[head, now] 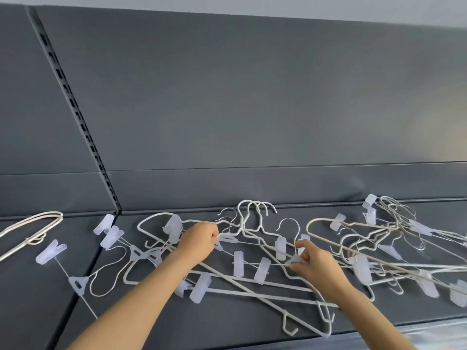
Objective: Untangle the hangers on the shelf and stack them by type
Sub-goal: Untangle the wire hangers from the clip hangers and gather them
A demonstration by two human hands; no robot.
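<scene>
Inspected: dark grey shelf, matte and slightly padded in look, with a seam running front to back at the left. Behind it, a flat grey back panel and a black slotted upright.

Spread across the middle and right of the shelf: tangled pile of hangers, overlapping and interlocked. Two kinds noted.
- white coated hangers: thin rod, rounded shoulders, curved hooks bunched toward the back edge.
- clip hangers: slim straight wire bar carrying frosted, translucent plastic clips of rectangular shape, with a bare wire hook above.

Set apart at far left: set-aside white hangers, nested flat, with long rounded loops. Just right of these, a loose clip hanger lying clear of the pile, with a triangular plastic centre piece and a wire hook curled beside it.

Of the left hand: fingers curled, pinching at a pale plastic piece of the clip hangers, left of the pile's centre. Exact contact too small to tell.

Of the right hand: fingertips closed on a translucent plastic hub at the foot of a wire hook, right of the pile's centre.

Both forearms bare, reaching in from the lower edge.
</scene>
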